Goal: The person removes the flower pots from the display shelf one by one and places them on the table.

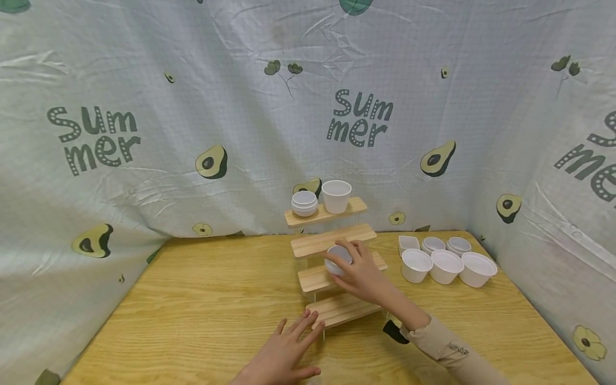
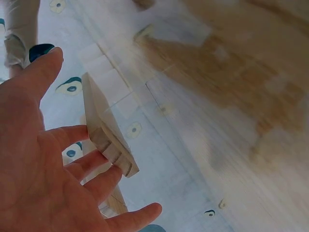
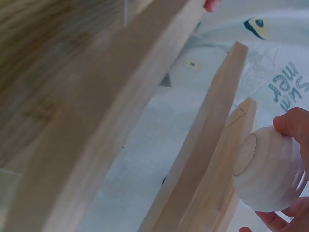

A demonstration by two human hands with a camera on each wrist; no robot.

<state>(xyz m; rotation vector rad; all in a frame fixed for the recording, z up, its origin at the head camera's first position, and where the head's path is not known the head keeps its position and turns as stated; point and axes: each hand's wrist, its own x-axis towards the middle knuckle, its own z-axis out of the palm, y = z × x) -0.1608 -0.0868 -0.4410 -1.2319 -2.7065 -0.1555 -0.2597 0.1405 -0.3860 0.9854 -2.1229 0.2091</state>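
A stepped wooden shelf stand (image 1: pixel 315 246) with several narrow tiers stands near the table's middle. My right hand (image 1: pixel 363 274) grips a small round white cup (image 3: pixel 273 169) between thumb and fingers. In the head view the cup overlaps the second tier from the bottom. My left hand (image 1: pixel 291 347) lies at the left end of the lowest tier (image 1: pixel 341 310), fingers spread, fingertips touching the wood's end (image 2: pixel 113 152) in the left wrist view. On the top tier sit a ribbed white jar (image 1: pixel 304 203) and a taller white cup (image 1: pixel 336 197).
Several white containers stand in two rows to the stand's right, including a square cup (image 1: pixel 408 244) and a wide round bowl (image 1: pixel 477 270). A patterned cloth (image 1: pixel 269 117) hangs behind and at both sides of the wooden table (image 1: pixel 207 299).
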